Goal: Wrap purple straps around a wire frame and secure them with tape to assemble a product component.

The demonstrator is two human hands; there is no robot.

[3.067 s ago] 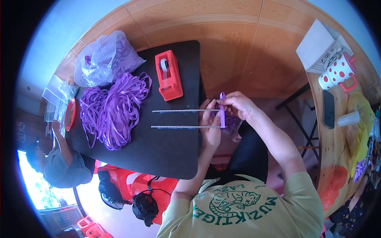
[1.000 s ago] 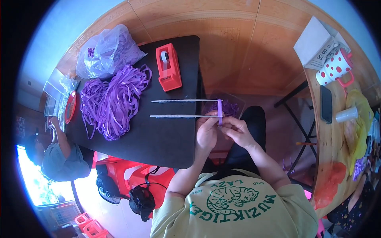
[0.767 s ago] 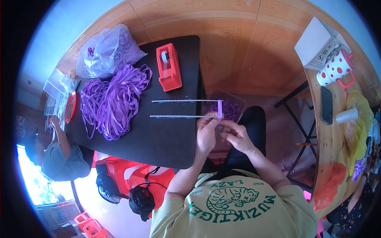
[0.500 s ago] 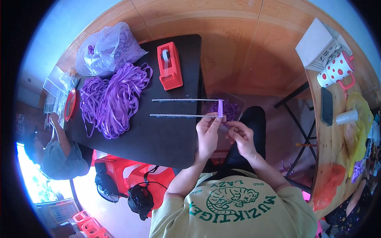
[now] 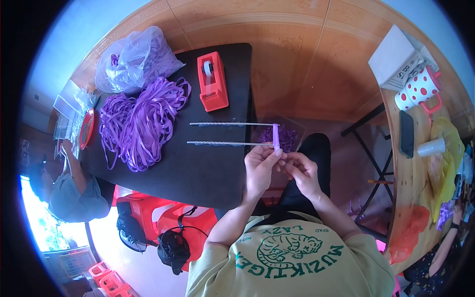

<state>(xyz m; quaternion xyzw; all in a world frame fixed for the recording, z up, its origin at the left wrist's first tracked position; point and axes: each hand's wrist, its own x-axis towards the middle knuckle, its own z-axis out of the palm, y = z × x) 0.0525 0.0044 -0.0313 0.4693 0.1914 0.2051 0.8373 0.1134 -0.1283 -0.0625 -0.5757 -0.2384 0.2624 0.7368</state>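
Purple ribbon heap (image 5: 143,126), then red tape dispenser (image 5: 213,81), on black table (image 5: 208,178) beside two slender rods (image 5: 227,143). Left hand (image 5: 260,163) clamped on purple ribbon strip (image 5: 276,136) bridging rod tips. Right hand (image 5: 303,171) down from far rod since three seconds ago, fingertips bunched at left's; cannot tell whether gripping. Farther right, black-lettered white box (image 5: 393,57), dotted tumbler (image 5: 419,89).

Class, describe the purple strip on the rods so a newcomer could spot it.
Find the black table and follow the two metal rods past its right-hand edge. Near their tips, by the left hand, is the purple strip. It is one short band spanning both rods, unlike the big ribbon heap.
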